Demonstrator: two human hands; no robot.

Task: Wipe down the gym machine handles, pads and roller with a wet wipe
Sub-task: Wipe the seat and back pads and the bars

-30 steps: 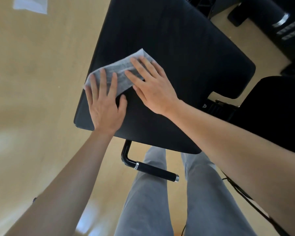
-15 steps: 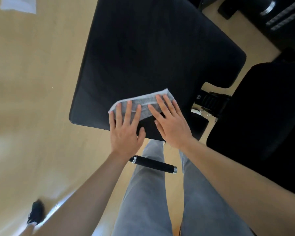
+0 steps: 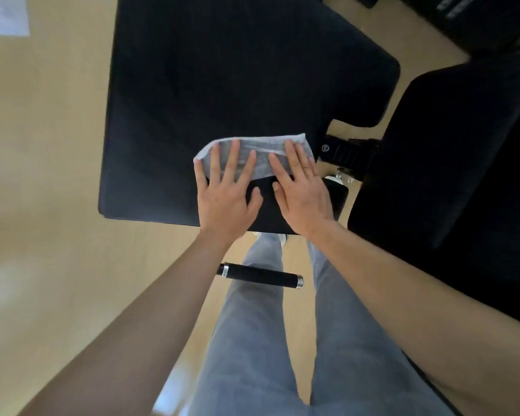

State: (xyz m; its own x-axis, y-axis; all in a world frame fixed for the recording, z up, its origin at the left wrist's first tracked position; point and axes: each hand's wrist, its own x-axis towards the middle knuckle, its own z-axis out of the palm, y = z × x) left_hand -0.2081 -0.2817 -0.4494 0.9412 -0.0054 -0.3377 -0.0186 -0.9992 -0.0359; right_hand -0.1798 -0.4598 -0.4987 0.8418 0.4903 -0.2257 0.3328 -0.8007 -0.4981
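Wet wipe (image 3: 264, 145) spread flat on black pad (image 3: 222, 70), pinned beneath straight, splayed fingers (image 3: 230, 160) of left hand (image 3: 225, 196) and right hand (image 3: 303, 196), side by side. Judged thin, limp, damp, liable to bunch; best pressed under flat fingers near both ends, not pinched.
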